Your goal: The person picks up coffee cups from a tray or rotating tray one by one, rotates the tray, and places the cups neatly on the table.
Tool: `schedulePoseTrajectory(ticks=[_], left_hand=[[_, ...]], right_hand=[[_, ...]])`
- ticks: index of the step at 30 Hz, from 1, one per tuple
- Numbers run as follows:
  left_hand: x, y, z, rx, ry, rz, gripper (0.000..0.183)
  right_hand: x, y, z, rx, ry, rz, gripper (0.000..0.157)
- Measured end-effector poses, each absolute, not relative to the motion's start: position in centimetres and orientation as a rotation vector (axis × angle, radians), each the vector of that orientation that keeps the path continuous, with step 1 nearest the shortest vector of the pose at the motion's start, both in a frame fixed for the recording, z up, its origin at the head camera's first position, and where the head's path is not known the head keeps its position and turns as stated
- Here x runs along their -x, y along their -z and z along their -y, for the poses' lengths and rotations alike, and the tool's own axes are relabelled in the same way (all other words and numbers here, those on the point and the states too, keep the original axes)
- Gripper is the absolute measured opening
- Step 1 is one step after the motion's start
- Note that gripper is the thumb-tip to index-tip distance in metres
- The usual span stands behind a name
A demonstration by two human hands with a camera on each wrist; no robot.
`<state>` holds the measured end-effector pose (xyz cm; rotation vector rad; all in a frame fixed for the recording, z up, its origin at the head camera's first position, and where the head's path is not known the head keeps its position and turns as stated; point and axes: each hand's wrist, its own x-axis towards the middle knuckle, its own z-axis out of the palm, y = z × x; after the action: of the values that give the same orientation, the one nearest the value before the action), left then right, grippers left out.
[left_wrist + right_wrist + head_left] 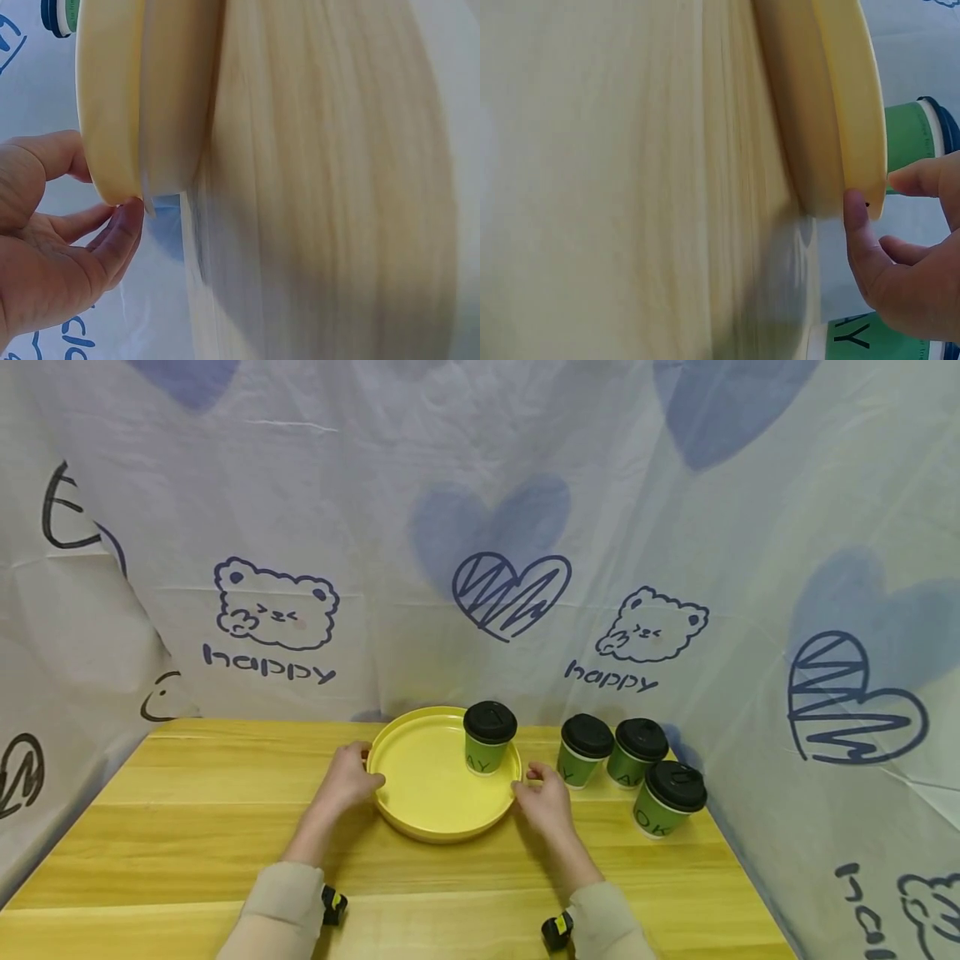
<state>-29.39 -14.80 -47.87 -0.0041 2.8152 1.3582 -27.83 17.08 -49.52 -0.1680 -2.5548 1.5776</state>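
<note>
A round yellow tray (442, 806) with a raised rim is held from both sides, over the wooden table. My left hand (356, 770) grips its left rim, thumb on the inner side and fingers outside, as the left wrist view also shows at the tray's edge (112, 97). On the opposite side my right hand (546, 797) pinches the rim between thumb and fingers. One green paper cup (485, 753) with a black lid stands upright on the tray, toward its right back. Whether the tray's underside touches the table, I cannot tell.
To the right of the tray stand three more lidded green cups: one near my right hand (579, 767), another behind (626, 768), and a third closer to the front (656, 814). A white printed cloth (420, 652) hangs behind and beside the wooden table (225, 827).
</note>
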Motion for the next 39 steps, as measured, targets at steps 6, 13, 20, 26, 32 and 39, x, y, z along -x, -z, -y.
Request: schedulePoseTrajectory(ticks=[6, 13, 20, 26, 32, 39], left_hand=[[29.7, 47.9, 14.8, 0.0, -1.378, -2.806, 0.068], [30.2, 47.8, 14.9, -0.022, -1.373, -2.796, 0.065], [30.3, 47.7, 14.9, -0.02, -1.352, -2.803, 0.065], [30.1, 47.6, 14.8, -0.016, -1.353, -2.804, 0.066], [29.5, 47.7, 14.8, -0.028, -1.349, -2.803, 0.069], [28.6, 47.6, 14.5, -0.004, -1.308, -2.834, 0.07]], right_hand=[[28.6, 49.6, -17.3, 0.158, -1.508, 2.609, 0.055], [29.1, 49.9, -17.4, 0.117, -1.485, 2.632, 0.05], [29.0, 50.0, -17.1, 0.069, -1.55, 2.598, 0.044], [28.5, 50.0, -17.1, 0.051, -1.575, 2.576, 0.047], [27.8, 50.1, -17.0, 0.077, -1.614, 2.57, 0.052], [27.1, 50.0, -16.6, 0.096, -1.686, 2.547, 0.056]])
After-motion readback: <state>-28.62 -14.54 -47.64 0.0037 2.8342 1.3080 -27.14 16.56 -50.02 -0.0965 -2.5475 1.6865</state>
